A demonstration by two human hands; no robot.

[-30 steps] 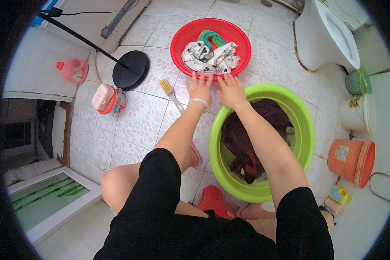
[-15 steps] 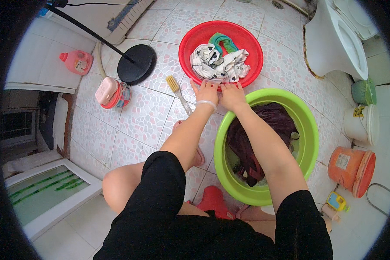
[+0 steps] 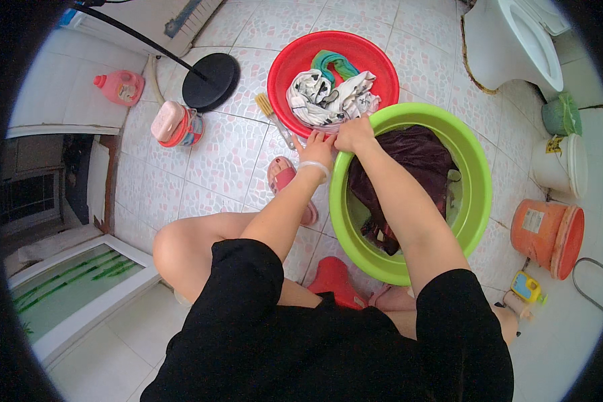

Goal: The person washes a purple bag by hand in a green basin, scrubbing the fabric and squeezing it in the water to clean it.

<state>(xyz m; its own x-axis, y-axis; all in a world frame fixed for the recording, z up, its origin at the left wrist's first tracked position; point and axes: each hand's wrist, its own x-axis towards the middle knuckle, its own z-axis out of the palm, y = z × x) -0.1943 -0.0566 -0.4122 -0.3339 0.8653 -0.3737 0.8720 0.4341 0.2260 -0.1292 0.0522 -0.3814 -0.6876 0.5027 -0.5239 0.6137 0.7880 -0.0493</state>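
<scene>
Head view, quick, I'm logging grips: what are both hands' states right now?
Left hand: open, fingers at near rim of red basin.
Right hand: fingers curled at the same rim; whether it grips cannot be told.

Pale tile floor (image 3: 214, 177), patterned pink and grey, spreading across middle of frame. White toilet (image 3: 512, 53) standing upper right. White wall (image 3: 60, 100) showing upper left, above dark opening (image 3: 30, 194). White-framed pane (image 3: 80, 291) displaying green bamboo pattern, lower left.
</scene>
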